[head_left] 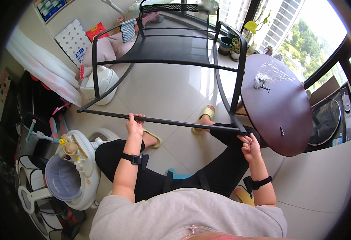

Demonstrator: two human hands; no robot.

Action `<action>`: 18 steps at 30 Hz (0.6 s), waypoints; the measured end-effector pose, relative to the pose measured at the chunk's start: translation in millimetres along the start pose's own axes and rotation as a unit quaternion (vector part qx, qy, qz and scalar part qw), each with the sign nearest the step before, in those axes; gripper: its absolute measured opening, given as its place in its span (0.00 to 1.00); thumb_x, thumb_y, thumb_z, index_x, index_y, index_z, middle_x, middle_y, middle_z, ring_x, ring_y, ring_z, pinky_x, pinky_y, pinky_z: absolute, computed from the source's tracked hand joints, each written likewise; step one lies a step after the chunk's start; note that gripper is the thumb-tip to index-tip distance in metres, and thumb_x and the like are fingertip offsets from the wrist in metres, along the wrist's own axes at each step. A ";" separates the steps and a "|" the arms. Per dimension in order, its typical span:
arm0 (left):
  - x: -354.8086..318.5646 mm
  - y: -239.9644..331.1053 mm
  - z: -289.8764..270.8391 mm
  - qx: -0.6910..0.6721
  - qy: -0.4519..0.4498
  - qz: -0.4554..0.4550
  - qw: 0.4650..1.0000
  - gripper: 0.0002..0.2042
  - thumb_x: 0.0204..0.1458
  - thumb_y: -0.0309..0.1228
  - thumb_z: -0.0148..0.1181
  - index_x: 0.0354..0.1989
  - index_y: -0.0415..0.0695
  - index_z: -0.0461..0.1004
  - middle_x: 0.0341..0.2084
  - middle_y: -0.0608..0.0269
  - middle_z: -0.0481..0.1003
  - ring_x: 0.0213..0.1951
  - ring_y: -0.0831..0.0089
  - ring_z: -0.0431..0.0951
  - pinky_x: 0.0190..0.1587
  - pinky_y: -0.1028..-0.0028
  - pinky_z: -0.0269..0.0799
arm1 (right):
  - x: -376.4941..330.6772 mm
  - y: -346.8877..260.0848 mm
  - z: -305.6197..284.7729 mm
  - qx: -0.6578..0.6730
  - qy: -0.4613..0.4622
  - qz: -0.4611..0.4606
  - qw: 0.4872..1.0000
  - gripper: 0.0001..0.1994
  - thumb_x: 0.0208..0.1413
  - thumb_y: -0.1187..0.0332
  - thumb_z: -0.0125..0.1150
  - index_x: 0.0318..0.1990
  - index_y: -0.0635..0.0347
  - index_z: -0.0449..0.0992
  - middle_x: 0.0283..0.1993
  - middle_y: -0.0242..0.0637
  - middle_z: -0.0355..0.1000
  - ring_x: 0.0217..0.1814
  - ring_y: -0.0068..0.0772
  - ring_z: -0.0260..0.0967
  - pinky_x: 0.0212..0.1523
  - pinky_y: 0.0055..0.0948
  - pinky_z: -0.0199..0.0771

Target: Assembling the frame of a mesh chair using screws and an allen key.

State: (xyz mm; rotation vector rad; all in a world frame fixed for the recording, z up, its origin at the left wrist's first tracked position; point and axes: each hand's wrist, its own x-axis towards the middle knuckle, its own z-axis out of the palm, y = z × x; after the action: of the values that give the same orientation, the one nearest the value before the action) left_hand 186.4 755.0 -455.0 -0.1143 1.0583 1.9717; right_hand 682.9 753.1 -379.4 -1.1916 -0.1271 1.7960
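**Two hands at the front bar of a black chair frame**

Head view: the left hand (134, 126) has its fingers bent around the black bar (183, 122), left of its middle, clamped on it. The right hand (250, 148) is at the bar's right corner, fingers curled and slightly apart; whether they grip, I cannot tell. The chair frame (239, 76), with dark mesh (175, 50), stands ahead on the tiled floor (163, 88), beside an oval table (279, 108).
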 end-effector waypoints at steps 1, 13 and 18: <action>-5.9 -1.1 -2.8 -0.005 0.010 0.000 1.000 0.11 0.57 0.39 0.45 0.32 0.43 0.62 0.26 0.63 0.66 0.31 0.69 0.70 0.41 0.59 0.74 | -8.4 2.2 -1.4 -0.013 0.007 -0.014 1.000 0.17 0.60 0.57 0.41 0.40 0.63 0.66 0.45 0.47 0.70 0.10 0.11 0.42 0.11 0.11 0.48; -39.7 -1.7 -26.9 -0.020 -0.036 -0.037 0.998 0.09 0.58 0.37 0.44 0.31 0.45 0.64 0.31 0.60 0.70 0.41 0.62 0.73 0.45 0.57 0.70 | 21.0 26.5 -16.4 0.072 -0.016 -0.022 0.997 0.10 0.57 0.64 0.50 0.37 0.63 0.63 0.45 0.52 0.69 0.10 0.13 0.42 0.09 0.10 0.49; -114.1 55.0 -21.5 0.357 -0.070 0.041 0.931 0.18 0.55 0.34 0.49 0.52 0.41 0.61 0.53 0.58 0.63 0.54 0.67 0.64 0.56 0.64 0.58 | 45.4 22.8 -28.7 0.089 -0.016 -0.010 0.996 0.14 0.59 0.62 0.47 0.42 0.67 0.65 0.44 0.53 0.69 0.10 0.14 0.42 0.09 0.10 0.50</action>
State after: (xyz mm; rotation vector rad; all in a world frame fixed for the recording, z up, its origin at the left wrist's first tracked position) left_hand 210.3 651.1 -383.3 0.4643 1.6303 1.5213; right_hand 686.5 763.3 -436.8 -1.0327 0.0040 1.7699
